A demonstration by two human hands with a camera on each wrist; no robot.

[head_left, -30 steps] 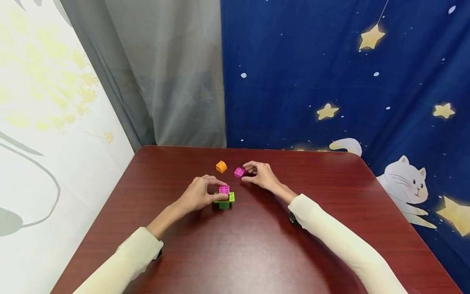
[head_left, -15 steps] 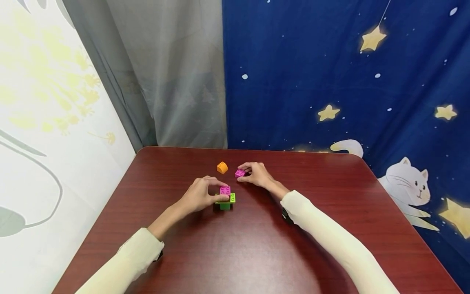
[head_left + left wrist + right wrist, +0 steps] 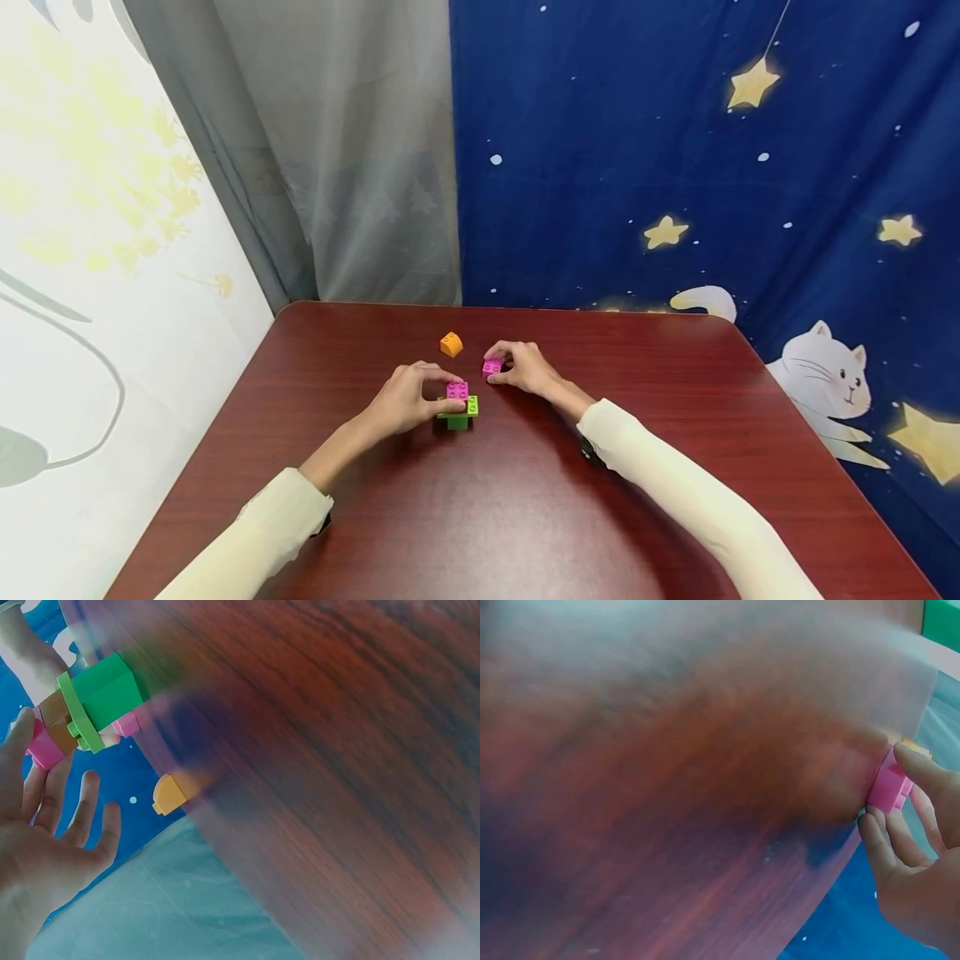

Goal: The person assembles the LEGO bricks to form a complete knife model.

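Note:
My left hand [image 3: 401, 400] pinches a pink brick [image 3: 457, 389] at the top of a small stack between thumb and index finger; the other fingers stay spread. Under that brick, the left wrist view shows a brown brick [image 3: 56, 724], then a lime-green plate [image 3: 81, 712] above a darker green block [image 3: 109, 690]. Behind and right of the stack, my right hand [image 3: 527, 369] holds a second pink brick [image 3: 491, 367] by its sides, thumb nearest me. That brick [image 3: 889, 784] is low at the tabletop; whether it touches the wood cannot be told.
An orange brick with a curved side [image 3: 451, 344] lies behind the stack, left of the right hand. All this is on a reddish-brown wooden table [image 3: 465, 517], with grey and blue curtains [image 3: 555, 208] at its far edge.
The right hand has come in to the second pink brick, closed its thumb and fingers on it, and drawn it slightly toward the person. The left hand keeps its place at the stack.

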